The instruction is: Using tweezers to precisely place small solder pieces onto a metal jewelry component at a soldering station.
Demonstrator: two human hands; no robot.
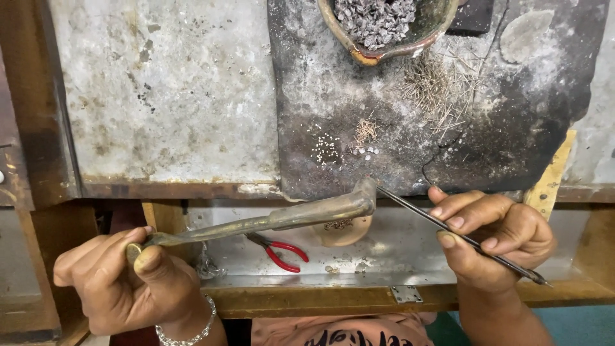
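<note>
My left hand [122,282] grips the end of a long brass blowpipe [275,219]. Its bent tip points up at the edge of a dark charred slab [512,122]. My right hand [496,234] pinches thin dark tweezers [416,211], whose points reach toward the pipe's tip. On the slab lie a cluster of tiny pale beads [325,148], a few small pale pieces [367,152] and short wire bits [366,130].
A clay bowl of grey granules [378,22] sits at the slab's far edge, with loose thin wires [435,90] beside it. Red-handled pliers [282,251] and a small round disc [343,229] lie in the metal tray [397,247] below. A mottled grey plate [166,96] covers the bench's left.
</note>
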